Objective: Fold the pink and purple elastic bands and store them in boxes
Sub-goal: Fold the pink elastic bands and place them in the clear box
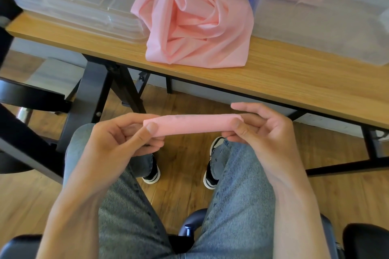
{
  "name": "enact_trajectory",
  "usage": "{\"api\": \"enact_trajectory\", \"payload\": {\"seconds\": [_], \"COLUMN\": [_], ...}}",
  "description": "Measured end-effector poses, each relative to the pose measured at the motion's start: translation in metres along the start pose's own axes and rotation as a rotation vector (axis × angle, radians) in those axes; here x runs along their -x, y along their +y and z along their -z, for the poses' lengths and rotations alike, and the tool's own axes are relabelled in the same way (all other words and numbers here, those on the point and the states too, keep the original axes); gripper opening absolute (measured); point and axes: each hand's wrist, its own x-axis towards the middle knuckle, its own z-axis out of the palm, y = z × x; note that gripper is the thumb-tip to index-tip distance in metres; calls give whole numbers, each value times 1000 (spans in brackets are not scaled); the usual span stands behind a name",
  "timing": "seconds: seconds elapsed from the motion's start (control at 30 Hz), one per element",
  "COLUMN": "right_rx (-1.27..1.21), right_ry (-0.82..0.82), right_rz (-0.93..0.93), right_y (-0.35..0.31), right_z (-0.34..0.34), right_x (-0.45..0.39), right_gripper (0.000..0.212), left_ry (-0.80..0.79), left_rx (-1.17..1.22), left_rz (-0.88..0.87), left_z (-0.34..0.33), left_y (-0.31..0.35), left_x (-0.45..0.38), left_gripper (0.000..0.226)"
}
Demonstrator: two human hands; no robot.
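Observation:
A pink elastic band (191, 123), folded into a narrow flat strip, is held level above my lap. My left hand (124, 139) pinches its left end between thumb and fingers. My right hand (259, 130) pinches its right end the same way. On the wooden table (294, 73) lies a loose heap of pink bands (195, 21), with a bit of purple band (252, 0) showing behind it. A clear plastic box (328, 17) stands at the right, with pink material visible inside.
Stacked clear box lids (69, 0) lie on the table's left part. Black table legs (101, 94) and a black chair (27, 99) stand at the left. My jeans-clad legs and shoes are below the hands, over a wooden floor.

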Motion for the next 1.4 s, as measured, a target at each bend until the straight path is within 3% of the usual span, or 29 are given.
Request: {"api": "enact_trajectory", "payload": {"seconds": [0.23, 0.53, 0.77, 1.13, 1.4], "right_rx": [32, -3, 207, 591, 306], "right_ry": [24, -57, -95, -17, -80], "right_rz": [35, 86, 158, 415, 232], "right_y": [4, 3, 7, 14, 11], "right_z": [2, 3, 5, 5, 9], "right_x": [-2, -2, 1, -5, -2], "right_gripper": [35, 50, 40, 24, 28], "left_ry": [-70, -20, -30, 11, -127], "left_rx": [-4, -94, -187, -797, -384], "left_rz": [-16, -82, -109, -313, -260], "left_z": [3, 3, 6, 1, 0], "left_y": [-1, -2, -8, -10, -3], "left_x": [1, 0, -1, -3, -1], "left_gripper": [38, 37, 47, 41, 37]}}
